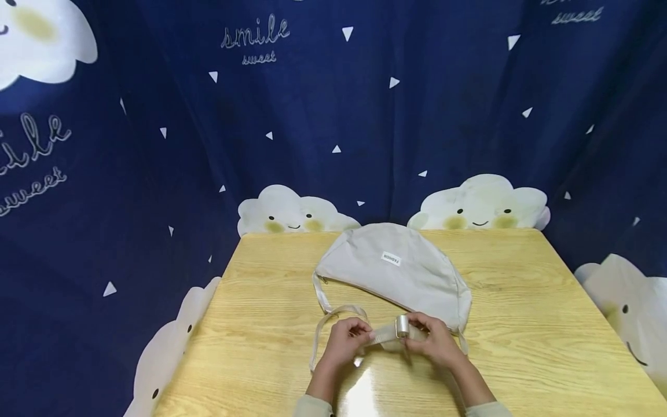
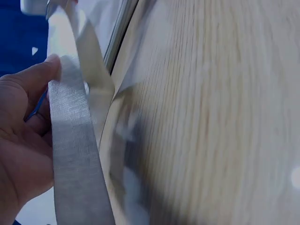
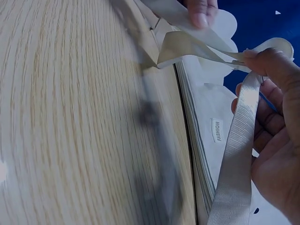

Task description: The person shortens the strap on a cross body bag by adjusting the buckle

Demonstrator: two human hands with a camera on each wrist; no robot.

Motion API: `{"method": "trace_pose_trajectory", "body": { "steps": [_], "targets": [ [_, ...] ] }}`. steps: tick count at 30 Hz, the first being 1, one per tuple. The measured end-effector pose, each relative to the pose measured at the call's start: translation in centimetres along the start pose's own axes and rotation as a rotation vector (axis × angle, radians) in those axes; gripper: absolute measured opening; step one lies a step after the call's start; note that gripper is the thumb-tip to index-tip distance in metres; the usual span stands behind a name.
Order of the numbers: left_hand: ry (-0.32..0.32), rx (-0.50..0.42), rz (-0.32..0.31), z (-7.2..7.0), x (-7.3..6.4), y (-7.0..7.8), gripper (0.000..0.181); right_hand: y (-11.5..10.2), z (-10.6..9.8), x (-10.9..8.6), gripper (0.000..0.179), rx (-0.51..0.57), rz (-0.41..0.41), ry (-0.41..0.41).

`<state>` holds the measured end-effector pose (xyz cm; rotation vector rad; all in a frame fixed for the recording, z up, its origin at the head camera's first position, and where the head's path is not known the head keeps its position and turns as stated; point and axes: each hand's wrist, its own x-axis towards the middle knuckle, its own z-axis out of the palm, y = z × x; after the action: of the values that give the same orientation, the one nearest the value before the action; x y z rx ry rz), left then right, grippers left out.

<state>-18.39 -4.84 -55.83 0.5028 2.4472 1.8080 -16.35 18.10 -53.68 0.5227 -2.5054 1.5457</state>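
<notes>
A pale beige bag (image 1: pixel 385 266) with a small "FASHION" label lies on the wooden table, its curved side away from me. Its webbing strap (image 1: pixel 384 334) comes round in front of it, stretched between my hands. My left hand (image 1: pixel 346 343) pinches the strap between thumb and fingers; in the left wrist view the strap (image 2: pixel 77 126) runs down past the palm. At the strap's looped part, beside the metal slider buckle (image 1: pixel 402 326), my right hand (image 1: pixel 431 341) pinches the webbing. The right wrist view shows the strap (image 3: pixel 236 154) folded back on itself at those fingertips.
The wooden table (image 1: pixel 271 272) reaches back to a dark blue curtain (image 1: pixel 312 104) printed with clouds and triangles. A loose loop of strap (image 1: pixel 315 341) lies left of my left hand. Light glares off the tabletop near the front edge.
</notes>
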Motion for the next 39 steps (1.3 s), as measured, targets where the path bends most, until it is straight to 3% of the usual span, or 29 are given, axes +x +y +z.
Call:
{"method": "trace_pose_trajectory", "body": {
  "steps": [3, 7, 17, 21, 26, 39],
  "targets": [
    [-0.034, 0.005, -0.021, -0.5, 0.1, -0.8, 0.007, 0.7, -0.1, 0.0, 0.04, 0.008, 0.008, -0.001],
    [-0.067, 0.004, -0.02, -0.6, 0.1, -0.5, 0.007, 1.6, 0.1, 0.1, 0.04, 0.031, 0.001, -0.013],
    [-0.1, 0.014, 0.015, 1.6, 0.8, 0.3, 0.014, 1.4, 1.3, 0.1, 0.04, 0.075, -0.021, -0.075],
    [-0.066, 0.019, 0.03, 1.9, 1.1, 0.2, 0.009, 1.3, 1.3, 0.1, 0.04, 0.061, -0.01, -0.073],
    [-0.021, 0.024, 0.052, 1.6, 1.2, 0.1, 0.009, 1.4, 1.1, 0.3, 0.042, 0.044, 0.016, -0.088],
    [-0.014, 0.073, 0.043, -0.5, 1.7, -0.9, 0.006, 1.9, 0.1, 0.4, 0.04, 0.005, 0.008, -0.041]
  ]
}}
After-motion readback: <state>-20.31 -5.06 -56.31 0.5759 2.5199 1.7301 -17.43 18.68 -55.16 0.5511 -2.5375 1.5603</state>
